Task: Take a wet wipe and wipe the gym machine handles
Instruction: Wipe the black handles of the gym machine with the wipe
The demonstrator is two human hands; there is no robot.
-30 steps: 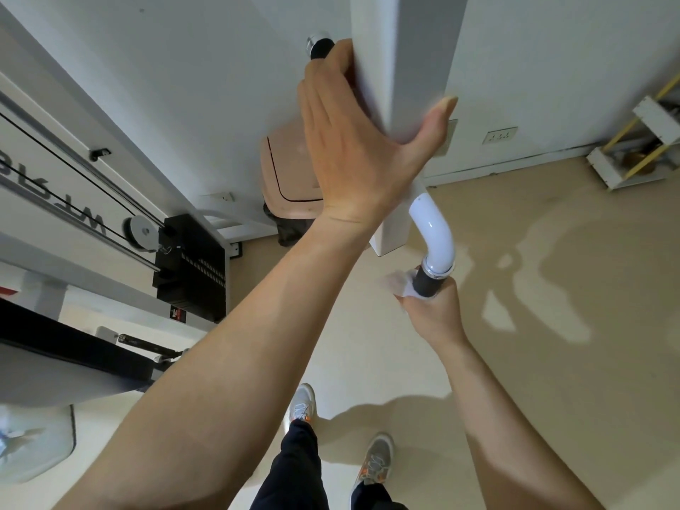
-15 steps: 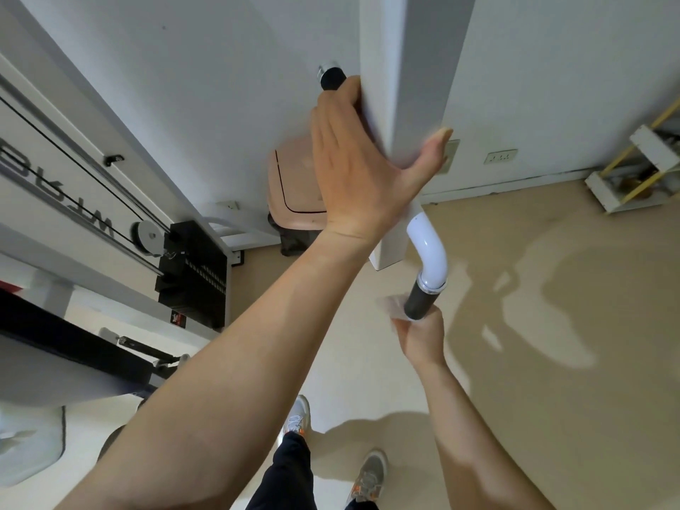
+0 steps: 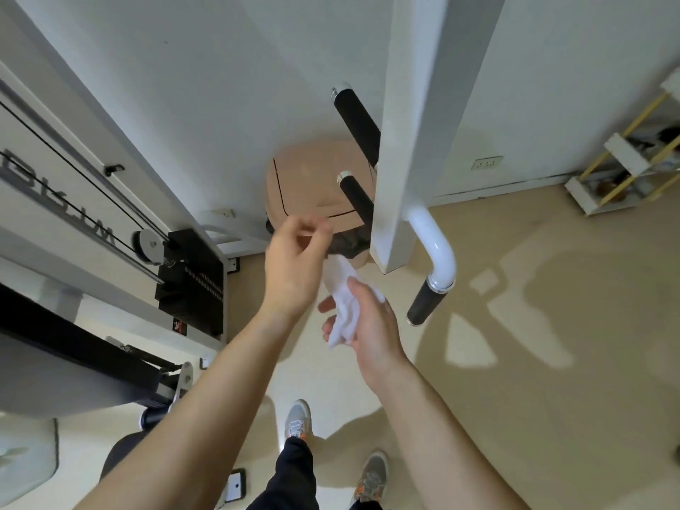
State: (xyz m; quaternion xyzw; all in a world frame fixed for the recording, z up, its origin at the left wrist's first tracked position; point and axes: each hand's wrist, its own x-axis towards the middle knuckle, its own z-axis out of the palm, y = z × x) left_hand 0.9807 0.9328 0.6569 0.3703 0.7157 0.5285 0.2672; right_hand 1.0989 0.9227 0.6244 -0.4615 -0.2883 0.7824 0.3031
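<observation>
Wet wipe: centre frame, stretched between both grips. Right hand clasps the lower end; left hand apparently pinches the top, likely refolding it for the untouched black handle nearby.

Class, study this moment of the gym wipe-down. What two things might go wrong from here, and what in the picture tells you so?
1. The crumpled white wet wipe is pinned mainly by the thumb of the right hand, its top running behind the left hand. It might slip to the beige floor.
2. Bunched like this, it may cover little of the black padded handle, leaving patches unwiped.
</observation>
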